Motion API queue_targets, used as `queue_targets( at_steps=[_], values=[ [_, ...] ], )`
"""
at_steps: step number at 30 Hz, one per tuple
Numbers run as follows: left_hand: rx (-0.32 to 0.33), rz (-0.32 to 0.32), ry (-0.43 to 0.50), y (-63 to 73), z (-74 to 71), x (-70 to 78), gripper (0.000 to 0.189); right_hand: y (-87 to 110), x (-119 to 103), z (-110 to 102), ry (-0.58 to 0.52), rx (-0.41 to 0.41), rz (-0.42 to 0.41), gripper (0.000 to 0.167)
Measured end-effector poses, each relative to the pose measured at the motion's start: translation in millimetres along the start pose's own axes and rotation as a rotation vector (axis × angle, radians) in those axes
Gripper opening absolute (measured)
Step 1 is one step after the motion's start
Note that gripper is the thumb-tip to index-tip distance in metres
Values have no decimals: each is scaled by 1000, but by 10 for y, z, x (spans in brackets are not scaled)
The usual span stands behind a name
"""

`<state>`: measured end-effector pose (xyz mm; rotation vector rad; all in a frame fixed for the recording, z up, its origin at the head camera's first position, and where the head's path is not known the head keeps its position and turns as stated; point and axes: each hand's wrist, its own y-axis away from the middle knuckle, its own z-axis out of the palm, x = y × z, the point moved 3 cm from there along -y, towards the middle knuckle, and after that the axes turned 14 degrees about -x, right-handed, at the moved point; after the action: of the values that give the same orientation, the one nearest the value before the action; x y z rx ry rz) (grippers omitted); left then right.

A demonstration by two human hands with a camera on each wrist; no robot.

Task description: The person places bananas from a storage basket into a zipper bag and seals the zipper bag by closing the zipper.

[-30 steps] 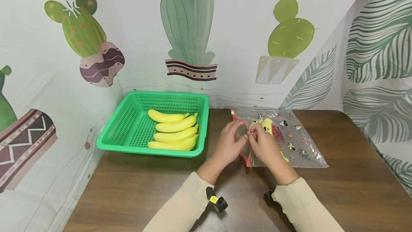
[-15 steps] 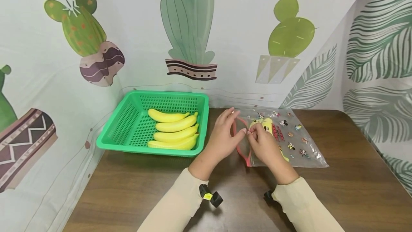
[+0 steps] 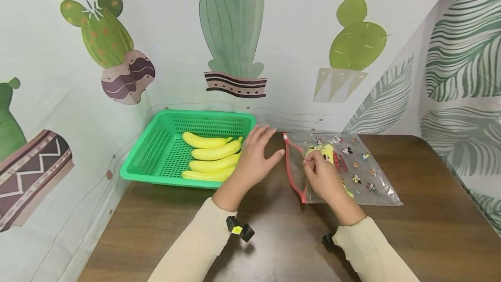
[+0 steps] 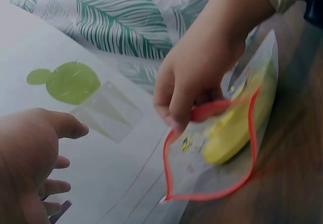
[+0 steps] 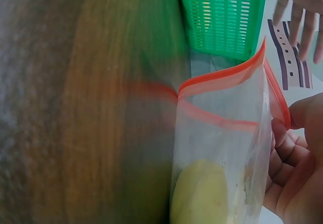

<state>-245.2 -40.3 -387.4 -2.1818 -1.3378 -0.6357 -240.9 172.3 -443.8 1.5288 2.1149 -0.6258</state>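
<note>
A clear zip bag (image 3: 375,186) with a red zip edge and small cartoon prints lies on the table, its mouth gaping leftward. Inside it shows a yellow banana (image 4: 227,141). My right hand (image 3: 322,175) pinches the upper red edge between thumb and fingers and holds it up. My left hand (image 3: 252,158) hovers by the right wall of the green basket (image 3: 135,166), fingers spread, holding nothing. Several yellow bananas (image 3: 213,153) lie side by side in that basket, the ends of the lower ones hidden behind the left hand.
The brown wooden table (image 3: 270,247) runs under everything. Behind it hangs a white cloth (image 3: 297,34) printed with cacti and leaves, touching the back of the basket and bag.
My left hand has let go of the bag's edge and moved left to the basket, its fingers opening. The right hand keeps its pinch on the bag, and the mouth gapes wider.
</note>
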Motion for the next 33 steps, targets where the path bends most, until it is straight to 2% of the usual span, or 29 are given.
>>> queue_targets(
  at_steps=[6, 9, 13, 20, 27, 33],
  values=[
    [-17, -41, -30, 35, -113, -203, 56, -4, 5, -2, 15, 0, 3, 9],
    [-51, -67, -84, 65, -139, -284, 54, -5, 5, 2, 19, -6, 13, 9],
    [-84, -75, -144, 111, -161, -343, 53, 0, 10, 2, 18, -6, 21, 9],
    [-81, -86, -150, 209, -210, -444, 46, -1, 14, 6, 14, -6, 17, 9],
    [-146, -133, -163, 281, -282, -517, 46, -6, 18, 5, 15, -3, 12, 10],
    [-245, -211, -233, 340, -345, -588, 46, -10, 14, 3, 14, -2, 11, 9]
  ],
)
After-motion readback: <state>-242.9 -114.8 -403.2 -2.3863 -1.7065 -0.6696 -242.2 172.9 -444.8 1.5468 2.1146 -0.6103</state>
